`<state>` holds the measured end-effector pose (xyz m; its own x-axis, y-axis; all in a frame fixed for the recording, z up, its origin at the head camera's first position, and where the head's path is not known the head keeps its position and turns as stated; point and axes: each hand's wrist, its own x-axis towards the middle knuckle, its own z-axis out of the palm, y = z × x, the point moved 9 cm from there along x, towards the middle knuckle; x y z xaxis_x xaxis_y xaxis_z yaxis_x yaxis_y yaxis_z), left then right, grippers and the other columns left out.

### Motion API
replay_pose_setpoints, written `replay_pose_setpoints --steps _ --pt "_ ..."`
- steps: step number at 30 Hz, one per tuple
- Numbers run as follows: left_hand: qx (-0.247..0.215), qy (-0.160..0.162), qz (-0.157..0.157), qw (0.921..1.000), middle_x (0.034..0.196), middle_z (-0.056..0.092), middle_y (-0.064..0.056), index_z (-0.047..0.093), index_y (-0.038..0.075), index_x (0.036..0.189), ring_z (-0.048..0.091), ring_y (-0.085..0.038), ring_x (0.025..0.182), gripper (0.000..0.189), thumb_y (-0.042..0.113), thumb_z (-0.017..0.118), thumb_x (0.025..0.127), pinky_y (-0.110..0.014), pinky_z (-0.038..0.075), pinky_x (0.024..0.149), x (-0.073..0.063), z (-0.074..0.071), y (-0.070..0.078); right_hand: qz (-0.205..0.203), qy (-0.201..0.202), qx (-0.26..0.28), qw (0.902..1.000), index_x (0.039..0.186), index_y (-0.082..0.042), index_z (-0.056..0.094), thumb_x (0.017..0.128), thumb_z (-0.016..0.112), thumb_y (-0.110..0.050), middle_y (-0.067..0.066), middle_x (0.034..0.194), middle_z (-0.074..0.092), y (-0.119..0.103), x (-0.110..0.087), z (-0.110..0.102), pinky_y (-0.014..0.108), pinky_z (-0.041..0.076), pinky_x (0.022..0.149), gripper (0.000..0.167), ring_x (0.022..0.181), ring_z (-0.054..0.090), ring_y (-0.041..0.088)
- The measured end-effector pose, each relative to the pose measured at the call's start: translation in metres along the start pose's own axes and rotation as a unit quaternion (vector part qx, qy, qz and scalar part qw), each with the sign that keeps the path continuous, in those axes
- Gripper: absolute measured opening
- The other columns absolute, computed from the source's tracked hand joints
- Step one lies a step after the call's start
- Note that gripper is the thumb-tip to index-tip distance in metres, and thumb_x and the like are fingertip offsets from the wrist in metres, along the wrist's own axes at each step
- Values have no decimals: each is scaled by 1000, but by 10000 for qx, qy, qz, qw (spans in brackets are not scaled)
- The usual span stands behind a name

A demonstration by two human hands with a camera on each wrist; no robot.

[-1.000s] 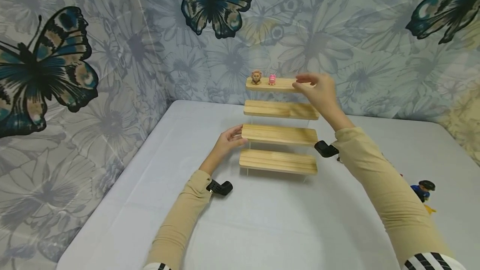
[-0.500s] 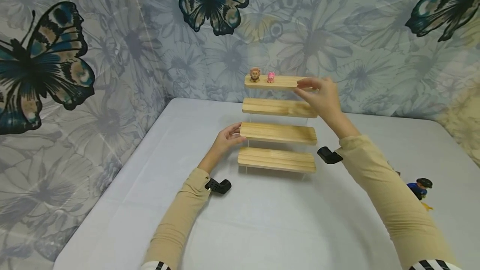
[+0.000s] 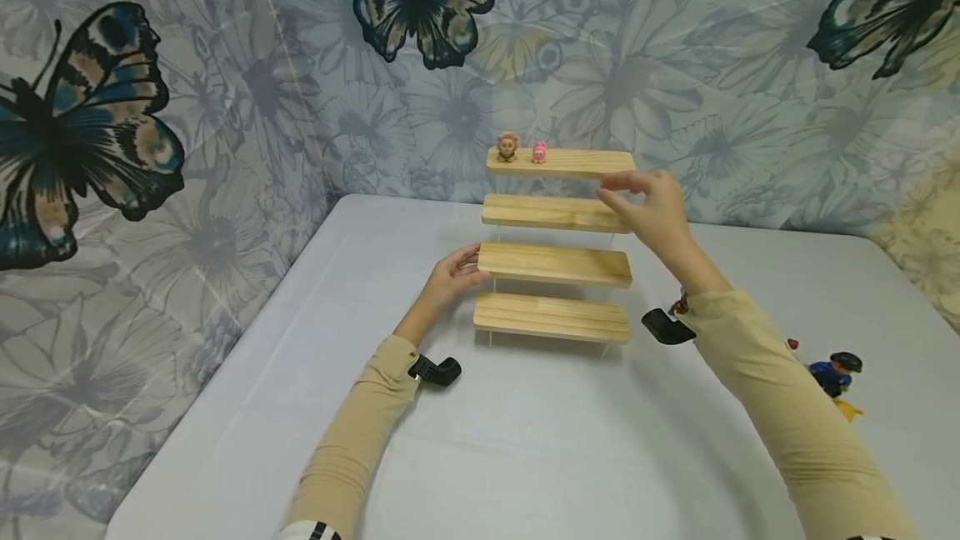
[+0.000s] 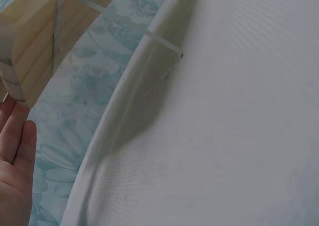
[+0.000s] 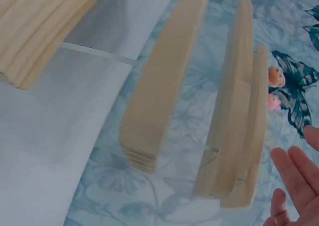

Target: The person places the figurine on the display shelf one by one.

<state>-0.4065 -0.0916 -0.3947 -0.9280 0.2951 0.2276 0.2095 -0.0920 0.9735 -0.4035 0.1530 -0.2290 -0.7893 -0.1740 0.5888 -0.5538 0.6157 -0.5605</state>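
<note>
A four-tier wooden display shelf with clear legs stands on the white table. On the left half of its top board [image 3: 573, 162] sit a brown lion-like figurine [image 3: 507, 147] and a small pink figurine [image 3: 538, 152]. My left hand [image 3: 447, 280] touches the left end of the second board from the bottom [image 3: 555, 263]; its fingers [image 4: 14, 134] look straight in the left wrist view. Just off the right end of the upper boards is my right hand [image 3: 654, 213], with nothing in it. The right wrist view shows its fingers [image 5: 294, 178] loosely extended beside the top board.
On the table at the right, a toy figure in blue with a black cap [image 3: 836, 373] stands by a yellow piece [image 3: 849, 410], partly behind the right sleeve. A small reddish item [image 3: 680, 304] shows beside the right wrist camera [image 3: 667, 327]. A butterfly-print cloth [image 3: 465, 107] hangs behind.
My right hand has drawn back from the top board, moving right and down. My left hand stays at the shelf's left end. The view has shifted slightly.
</note>
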Motion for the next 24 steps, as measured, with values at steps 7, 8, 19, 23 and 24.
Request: replay_pose_setpoints --steps 7,8,19,23,24 --pt "-53 -12 -87 9999 123 44 -23 36 -7 133 49 -30 109 55 -3 59 83 -32 41 89 -7 3 9 106 -76 73 9999 101 2 65 83 65 -14 18 97 63 3 -10 0 41 32 76 24 86 42 29" --pt "-49 -4 -102 9999 124 44 -23 35 -7 133 49 -30 110 55 -3 59 83 -32 41 90 -8 4 12 127 -98 90 9998 101 2 65 83 65 -16 17 98 63 4 -11 0 42 32 76 25 86 42 29" --pt "62 -78 -208 9997 128 40 -24 32 -7 134 44 -32 114 54 -4 55 85 -31 40 91 -11 9 22 174 -170 10 9997 101 1 65 84 64 -17 16 98 63 7 -24 -7 39 32 73 25 84 41 24" --pt "66 -90 -176 9998 129 39 -25 31 -8 134 43 -34 114 55 -5 54 85 -31 39 91 -9 9 21 202 -176 -17 9996 100 2 66 84 64 -18 16 97 62 7 -27 -7 41 30 73 25 84 40 26" --pt "58 -91 -173 9998 129 39 -26 31 -8 134 43 -34 114 55 -5 55 85 -31 39 91 -9 9 21 204 -183 -11 9996 99 1 66 84 64 -18 15 96 62 8 -27 -7 42 30 73 25 84 40 26"
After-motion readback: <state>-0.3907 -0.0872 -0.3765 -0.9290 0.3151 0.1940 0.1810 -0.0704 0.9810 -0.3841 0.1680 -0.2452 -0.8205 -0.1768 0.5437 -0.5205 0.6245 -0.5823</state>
